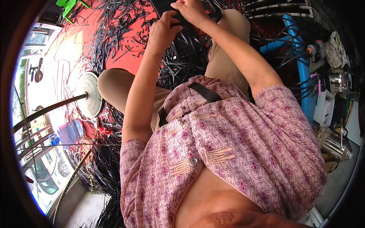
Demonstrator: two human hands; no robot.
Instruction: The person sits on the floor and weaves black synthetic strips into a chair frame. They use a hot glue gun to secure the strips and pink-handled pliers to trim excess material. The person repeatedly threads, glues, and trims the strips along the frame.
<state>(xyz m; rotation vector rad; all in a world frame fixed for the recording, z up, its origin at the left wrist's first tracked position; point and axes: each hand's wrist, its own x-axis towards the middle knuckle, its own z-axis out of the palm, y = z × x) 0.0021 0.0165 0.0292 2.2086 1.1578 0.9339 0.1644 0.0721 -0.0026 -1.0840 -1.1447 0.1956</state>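
Observation:
My left hand is at the top middle, its bent fingers apart from the thumb, and I see nothing held in it. Its fingertips are at the edge of a flat black piece, cut off by the top of the view. My right hand is just above and to the right, with thumb and fingertips pinched together over the black piece. What the pinch holds, if anything, is too small to make out. Black flat strips lie tangled below my hands, between my knees.
Loose black strips litter the red floor. On the left stand a round grey base with a pole, a clear plastic bottle and a green chair. At right are a blue frame and a metal flask.

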